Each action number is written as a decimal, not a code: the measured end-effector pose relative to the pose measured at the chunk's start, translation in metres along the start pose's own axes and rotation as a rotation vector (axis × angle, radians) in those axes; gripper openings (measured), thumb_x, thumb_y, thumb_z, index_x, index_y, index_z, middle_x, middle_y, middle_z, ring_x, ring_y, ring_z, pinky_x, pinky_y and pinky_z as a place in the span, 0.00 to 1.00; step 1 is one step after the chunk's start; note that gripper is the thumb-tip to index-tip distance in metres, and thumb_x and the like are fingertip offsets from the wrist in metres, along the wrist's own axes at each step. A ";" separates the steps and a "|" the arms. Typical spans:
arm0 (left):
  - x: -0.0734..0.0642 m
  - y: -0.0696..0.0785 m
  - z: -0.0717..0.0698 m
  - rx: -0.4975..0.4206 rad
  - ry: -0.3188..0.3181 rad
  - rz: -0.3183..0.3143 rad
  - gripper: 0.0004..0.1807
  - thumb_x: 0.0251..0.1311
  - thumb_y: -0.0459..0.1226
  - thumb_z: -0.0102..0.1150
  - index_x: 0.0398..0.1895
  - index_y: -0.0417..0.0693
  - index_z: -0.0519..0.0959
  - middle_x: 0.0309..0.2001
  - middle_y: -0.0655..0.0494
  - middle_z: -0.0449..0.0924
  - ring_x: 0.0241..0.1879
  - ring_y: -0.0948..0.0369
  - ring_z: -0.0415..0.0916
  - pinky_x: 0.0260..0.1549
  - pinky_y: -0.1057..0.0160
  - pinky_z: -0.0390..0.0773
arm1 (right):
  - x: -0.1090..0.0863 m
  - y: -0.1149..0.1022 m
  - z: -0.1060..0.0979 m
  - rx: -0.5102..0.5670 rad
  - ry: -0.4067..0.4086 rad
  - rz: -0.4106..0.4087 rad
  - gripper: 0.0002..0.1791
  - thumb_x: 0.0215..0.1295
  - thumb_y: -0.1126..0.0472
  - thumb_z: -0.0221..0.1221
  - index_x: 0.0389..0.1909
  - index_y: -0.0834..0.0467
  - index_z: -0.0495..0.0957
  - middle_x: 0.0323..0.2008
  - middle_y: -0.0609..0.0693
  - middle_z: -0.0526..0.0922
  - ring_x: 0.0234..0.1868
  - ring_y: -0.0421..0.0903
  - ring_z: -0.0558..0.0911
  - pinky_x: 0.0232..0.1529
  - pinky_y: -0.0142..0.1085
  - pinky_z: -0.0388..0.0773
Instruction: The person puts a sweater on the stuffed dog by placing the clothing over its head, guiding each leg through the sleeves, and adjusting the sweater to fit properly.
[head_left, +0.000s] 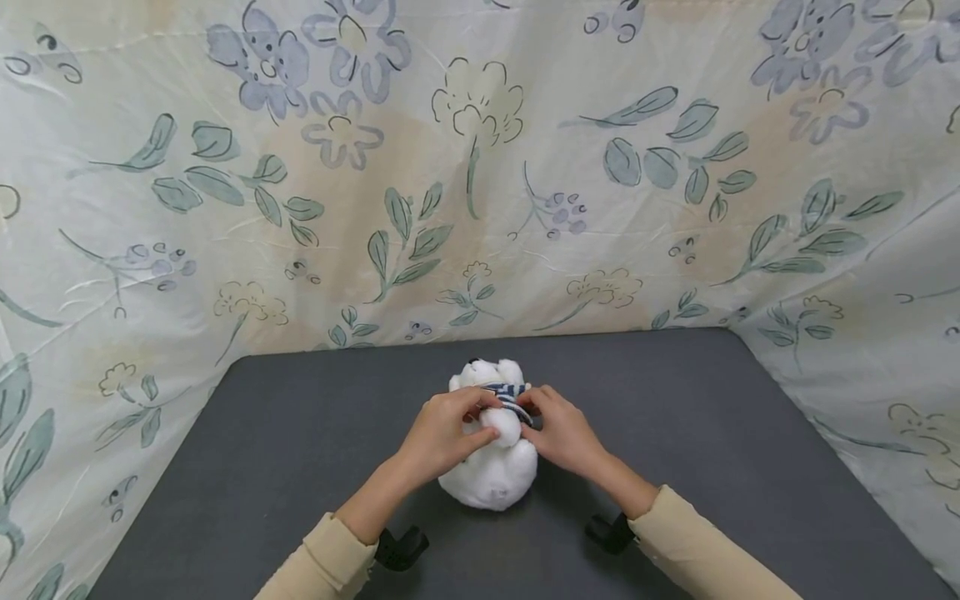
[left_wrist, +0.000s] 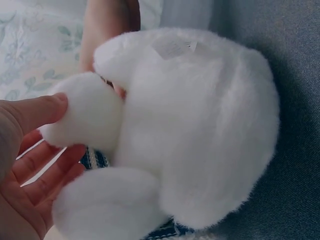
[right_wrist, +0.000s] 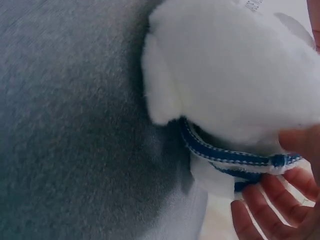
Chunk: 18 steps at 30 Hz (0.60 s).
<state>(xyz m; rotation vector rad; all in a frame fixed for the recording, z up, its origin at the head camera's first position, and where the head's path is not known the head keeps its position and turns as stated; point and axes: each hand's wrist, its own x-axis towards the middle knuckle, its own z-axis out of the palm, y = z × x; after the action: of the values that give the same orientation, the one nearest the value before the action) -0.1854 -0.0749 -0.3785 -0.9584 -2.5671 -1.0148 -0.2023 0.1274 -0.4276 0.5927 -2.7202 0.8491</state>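
A white plush toy [head_left: 487, 483] lies on the grey surface, with a blue-and-white striped fabric band [head_left: 510, 392] around it. My left hand [head_left: 441, 429] pinches a round white limb of the toy [left_wrist: 82, 112] between thumb and fingers. On the other side, my right hand [head_left: 564, 429] holds the striped band [right_wrist: 235, 157] with its thumb and fingertips, close against the fur. A small white tag [left_wrist: 172, 47] shows on the toy's body in the left wrist view. Part of the toy's head is covered by the hands in the head view.
The dark grey padded surface [head_left: 315, 450] extends around the toy. Behind it and at the sides hangs a pale cloth [head_left: 480, 250] with printed flowers and leaves. Black wrist mounts [head_left: 401, 548] stick out below both cream sleeves [head_left: 701, 542].
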 end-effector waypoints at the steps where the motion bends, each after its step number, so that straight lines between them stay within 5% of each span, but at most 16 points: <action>1: 0.000 0.000 0.000 0.005 0.004 -0.001 0.14 0.47 0.37 0.69 0.38 0.50 0.79 0.35 0.60 0.80 0.33 0.65 0.76 0.33 0.65 0.78 | 0.001 0.000 0.001 0.010 0.011 0.001 0.12 0.53 0.64 0.65 0.38 0.54 0.77 0.35 0.47 0.76 0.36 0.42 0.79 0.34 0.35 0.76; 5: 0.001 0.000 0.001 0.025 0.015 -0.009 0.13 0.46 0.37 0.70 0.35 0.51 0.78 0.33 0.62 0.80 0.32 0.66 0.76 0.33 0.67 0.77 | 0.005 -0.001 0.000 0.074 0.044 0.020 0.06 0.55 0.67 0.62 0.32 0.54 0.77 0.29 0.45 0.78 0.29 0.39 0.79 0.27 0.31 0.74; 12: 0.000 0.001 0.001 0.054 0.052 0.014 0.12 0.43 0.38 0.72 0.33 0.51 0.79 0.31 0.62 0.78 0.30 0.66 0.75 0.31 0.69 0.75 | 0.007 -0.008 -0.014 0.187 -0.027 0.067 0.02 0.60 0.65 0.58 0.33 0.55 0.77 0.25 0.43 0.78 0.23 0.34 0.75 0.22 0.28 0.71; 18: 0.001 0.000 0.003 0.073 0.071 0.039 0.12 0.43 0.38 0.72 0.33 0.51 0.80 0.31 0.62 0.77 0.30 0.67 0.74 0.30 0.70 0.74 | 0.010 -0.017 -0.027 0.231 -0.053 0.025 0.03 0.61 0.65 0.57 0.34 0.55 0.77 0.24 0.44 0.77 0.20 0.37 0.70 0.20 0.30 0.68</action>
<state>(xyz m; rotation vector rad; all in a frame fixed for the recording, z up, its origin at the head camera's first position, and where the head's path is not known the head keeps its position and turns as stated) -0.1862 -0.0726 -0.3801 -0.9326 -2.4995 -0.9210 -0.2012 0.1277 -0.3943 0.6354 -2.7007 1.1804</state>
